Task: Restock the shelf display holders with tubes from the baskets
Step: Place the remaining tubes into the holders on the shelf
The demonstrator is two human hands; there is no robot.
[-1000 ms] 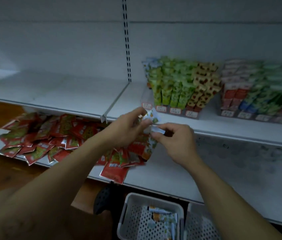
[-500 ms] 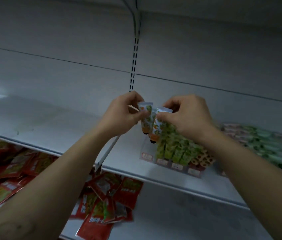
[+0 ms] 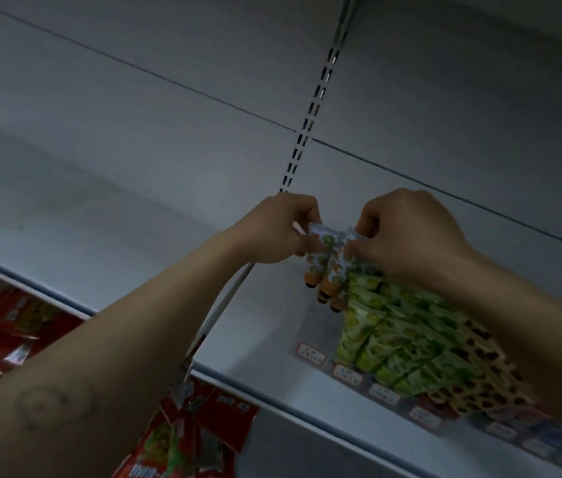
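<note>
Left hand [image 3: 279, 232] and right hand [image 3: 407, 236] hold tubes [image 3: 328, 267] above a shelf holder [image 3: 312, 351].
Both hands pinch the flat top ends of three orange-capped tubes, which hang caps down just over the holder's bare left lane, near its back. Green tubes [image 3: 393, 332] fill the holder's middle rows, and brown-patterned tubes [image 3: 473, 367] sit at its right. The holder stands on a white shelf [image 3: 134, 243]. Red packets [image 3: 196, 436] lie below the holder, to its left.
</note>
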